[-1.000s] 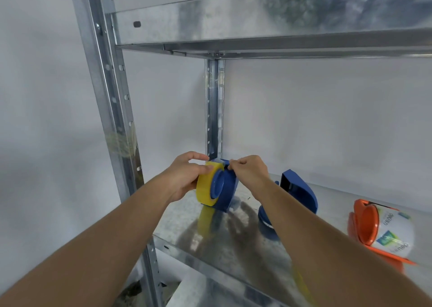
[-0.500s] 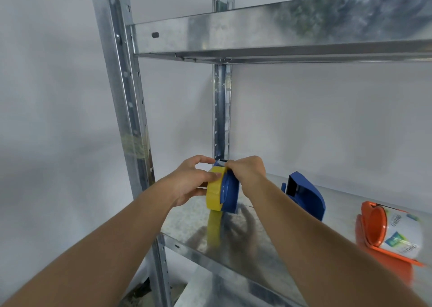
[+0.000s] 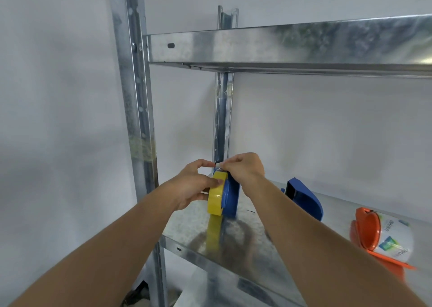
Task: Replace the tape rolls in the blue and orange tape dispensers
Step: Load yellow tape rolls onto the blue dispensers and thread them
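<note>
— What's she got hold of over there?

— A yellow roll sitting on the blue dispenser half, both held upright just above the shelf, near its front left corner. The roll is on the left side, pressed flat against the blue piece.

— And the hands?

— The left hand grips the roll from the left, thumb across its yellow rim, the other fingers curled round behind. The right hand comes over the top of the blue piece; its fingers are bent and pinching at something small and pale at the top edge, right where the two hands meet. It may be the tape's loose end, but I cannot tell from here.

— Is the rest of the blue one anywhere?

— Yes, another blue shell stands on the shelf just to the right of her right forearm, towards the back, apart from what she is holding.

— The orange one?

— The orange dispenser lies further right along the shelf, near the front edge, with a white printed roll in it. Neither hand touches it.

— What is the shelf like?

— Galvanised metal, shiny enough to show a yellow reflection under the roll. A post rises at the left corner, and an upper shelf runs across above.
</note>
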